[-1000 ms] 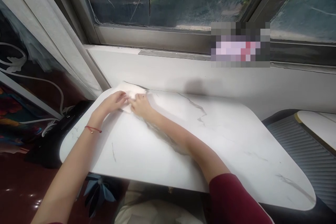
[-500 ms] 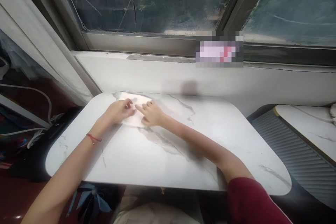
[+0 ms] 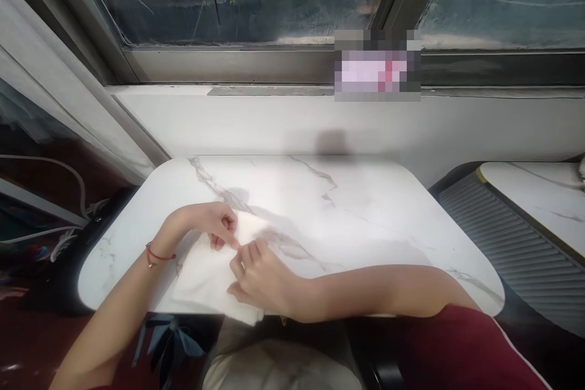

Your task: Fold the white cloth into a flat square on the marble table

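Note:
A thin white cloth (image 3: 205, 280) lies on the marbled table, its lower corner hanging slightly past the front edge. My left hand (image 3: 218, 224) rests over the cloth's upper part with fingers curled in and the thumb pointing right, pinching the fabric. Close against it, my right hand (image 3: 260, 271) has its fingers bent and bunched at the cloth's right side. The two hands nearly touch at the fingertips. Part of the cloth is hidden under both of them.
The white marbled table (image 3: 365, 213) has rounded corners and stands against a low wall below a window. A curtain (image 3: 59, 73) hangs at the left, near white cables (image 3: 46, 158). To the right is a ribbed grey panel (image 3: 498, 244). A blurred-out item (image 3: 375, 70) sits on the sill.
Both hands have come back toward the table's front edge, drawing the cloth with them. The cloth now spreads lower and overhangs the edge. My right fingers, formerly stretched out, are curled.

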Motion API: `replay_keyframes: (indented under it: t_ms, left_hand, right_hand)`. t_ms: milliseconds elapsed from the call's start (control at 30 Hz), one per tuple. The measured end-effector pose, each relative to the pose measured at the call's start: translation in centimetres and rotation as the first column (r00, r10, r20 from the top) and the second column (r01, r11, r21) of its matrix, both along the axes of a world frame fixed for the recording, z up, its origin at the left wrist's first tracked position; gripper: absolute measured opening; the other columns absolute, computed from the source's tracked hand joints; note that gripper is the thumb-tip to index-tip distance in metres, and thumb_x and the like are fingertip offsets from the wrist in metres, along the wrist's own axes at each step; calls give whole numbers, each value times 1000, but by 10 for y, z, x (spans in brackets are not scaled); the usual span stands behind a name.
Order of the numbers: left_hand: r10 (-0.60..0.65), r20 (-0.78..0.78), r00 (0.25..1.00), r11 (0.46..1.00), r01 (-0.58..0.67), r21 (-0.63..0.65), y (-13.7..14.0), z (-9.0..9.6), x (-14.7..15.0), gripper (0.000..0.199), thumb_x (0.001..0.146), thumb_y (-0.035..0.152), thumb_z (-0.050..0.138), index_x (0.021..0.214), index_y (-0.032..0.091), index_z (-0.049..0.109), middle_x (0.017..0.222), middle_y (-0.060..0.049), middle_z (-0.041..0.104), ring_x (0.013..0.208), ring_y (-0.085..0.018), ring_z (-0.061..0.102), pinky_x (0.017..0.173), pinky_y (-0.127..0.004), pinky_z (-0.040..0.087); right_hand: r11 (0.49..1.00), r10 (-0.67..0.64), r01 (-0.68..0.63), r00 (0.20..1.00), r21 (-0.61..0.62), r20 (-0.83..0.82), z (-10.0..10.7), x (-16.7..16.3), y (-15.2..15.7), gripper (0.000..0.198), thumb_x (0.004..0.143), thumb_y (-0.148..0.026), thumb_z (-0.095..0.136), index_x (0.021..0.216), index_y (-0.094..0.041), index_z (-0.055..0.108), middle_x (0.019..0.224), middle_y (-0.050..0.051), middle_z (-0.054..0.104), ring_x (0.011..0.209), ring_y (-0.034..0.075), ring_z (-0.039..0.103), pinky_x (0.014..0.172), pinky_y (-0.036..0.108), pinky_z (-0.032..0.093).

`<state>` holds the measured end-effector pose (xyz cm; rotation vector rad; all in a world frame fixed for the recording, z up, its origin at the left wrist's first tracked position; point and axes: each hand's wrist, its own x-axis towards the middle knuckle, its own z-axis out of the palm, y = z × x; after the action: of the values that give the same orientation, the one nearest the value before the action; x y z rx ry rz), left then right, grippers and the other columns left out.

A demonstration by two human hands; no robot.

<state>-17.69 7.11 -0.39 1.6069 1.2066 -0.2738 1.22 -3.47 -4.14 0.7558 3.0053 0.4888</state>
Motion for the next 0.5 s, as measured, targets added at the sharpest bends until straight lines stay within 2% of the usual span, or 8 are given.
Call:
replay_keyframes:
  t_ms: [67, 133, 233, 300, 367, 500]
  left_hand:
    - [42, 34, 999, 997, -44, 63, 8, -5, 2, 42, 60, 50, 89, 60, 21, 59, 54, 0, 66, 55, -17, 64, 58, -29, 52]
    - [99, 71, 993, 977, -111, 183, 19, -11, 4, 44, 62, 54, 87, 61, 21, 57, 56, 1, 65, 56, -16, 63, 58, -28, 49]
    - [91, 68, 994, 896, -112, 429, 39, -19, 7, 44, 71, 58, 78, 66, 22, 53, 59, 3, 63, 57, -15, 60, 58, -27, 43]
    - [40, -2, 999, 780, -29, 625, 55, -26, 11, 40, 82, 57, 67, 70, 23, 49, 63, 3, 62, 58, -15, 57, 57, -27, 37]
    - [5, -99, 995, 636, 73, 768, 73, -33, 20, 35, 92, 53, 55, 75, 24, 47, 68, 2, 63, 60, -16, 56, 57, -28, 35]
    - [39, -318, 947, 418, 273, 866, 100, -47, 54, 26, 104, 39, 39, 97, 21, 55, 81, -6, 70, 75, -24, 66, 63, -31, 38]
  right_hand:
    - [994, -107, 108, 994, 25, -21, -5, 1, 9, 50, 105, -47, 38, 107, -7, 67, 89, 18, 72, 76, 29, 62, 69, 40, 40]
    - [976, -218, 219, 975, 17, -36, -9, 4, 27, 51, 104, -50, 40, 111, -7, 66, 97, 22, 72, 84, 32, 63, 74, 42, 41]
    - [956, -293, 291, 954, -36, -66, -13, 11, 63, 51, 104, -50, 43, 118, -6, 63, 102, 22, 70, 90, 31, 61, 78, 41, 40]
    - [946, -324, 320, 941, -50, -100, -16, 16, 87, 53, 105, -50, 42, 124, -5, 62, 106, 22, 69, 94, 31, 60, 81, 41, 40]
    - [932, -364, 360, 923, -48, -127, -18, 23, 110, 56, 106, -50, 39, 129, -4, 60, 113, 25, 68, 102, 33, 58, 85, 42, 38]
    - [890, -456, 452, 879, -65, -138, -21, 40, 145, 59, 106, -50, 36, 137, -4, 57, 122, 26, 66, 110, 35, 57, 90, 43, 36]
